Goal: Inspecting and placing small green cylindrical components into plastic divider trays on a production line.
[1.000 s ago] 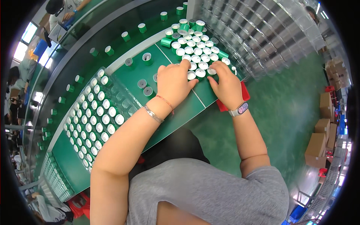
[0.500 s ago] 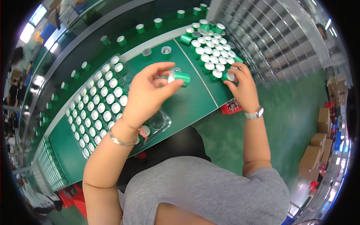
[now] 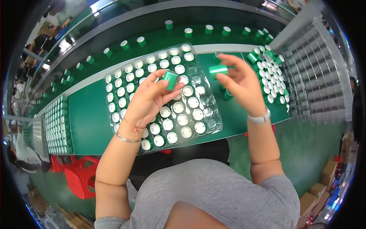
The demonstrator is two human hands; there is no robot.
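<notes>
My left hand [image 3: 150, 97] is closed around a small green cylinder [image 3: 171, 81], tilted, above the clear plastic tray [image 3: 209, 102]. Rows of green cylinders with white tops fill most of the tray's pockets; the pockets along its right side are bare. Between the thumb and fingers of my right hand [image 3: 244, 84], another green cylinder [image 3: 218, 71] lies sideways, just right of the tray. Below it, a further green cylinder [image 3: 228, 95] stands on the green table. At the right, a dense cluster of white-topped cylinders [image 3: 271, 81] stands on the table.
Beyond the table, a row of green cylinders [image 3: 188, 33] stands spaced out on a dark green strip. A wire-grid rack [image 3: 310, 72] rises at the right. Another filled tray [image 3: 57, 126] is at the far left, near red stools [image 3: 81, 176]. Cardboard boxes [image 3: 318, 192] stand lower right.
The view has swung left, bringing the tray to the middle. My right hand has drawn a cylinder away from the cluster towards the tray. My left hand has carried its cylinder over the tray.
</notes>
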